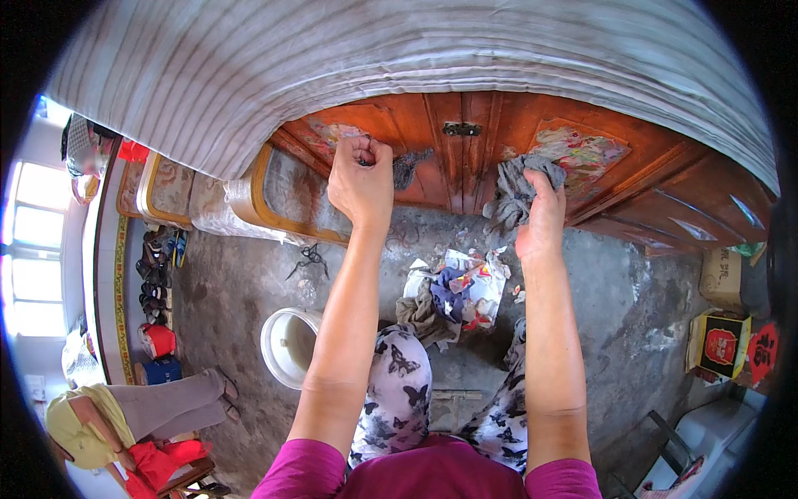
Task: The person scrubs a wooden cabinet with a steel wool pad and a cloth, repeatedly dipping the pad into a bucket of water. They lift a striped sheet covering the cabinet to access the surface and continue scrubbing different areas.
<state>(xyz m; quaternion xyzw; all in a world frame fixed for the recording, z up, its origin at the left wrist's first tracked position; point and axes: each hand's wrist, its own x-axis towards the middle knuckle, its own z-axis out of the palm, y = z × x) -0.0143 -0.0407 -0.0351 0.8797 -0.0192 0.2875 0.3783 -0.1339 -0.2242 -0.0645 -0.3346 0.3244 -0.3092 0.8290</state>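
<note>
A bright window (41,287) shows at the far left, with a row of shoes (154,274) and floral upholstered seats (170,187) nearer. Below, a person (91,428) in a yellow top sits beside red cloth (170,457). At the right stand a cardboard box (719,274) and, probably, a pale plastic chair (719,432).
</note>
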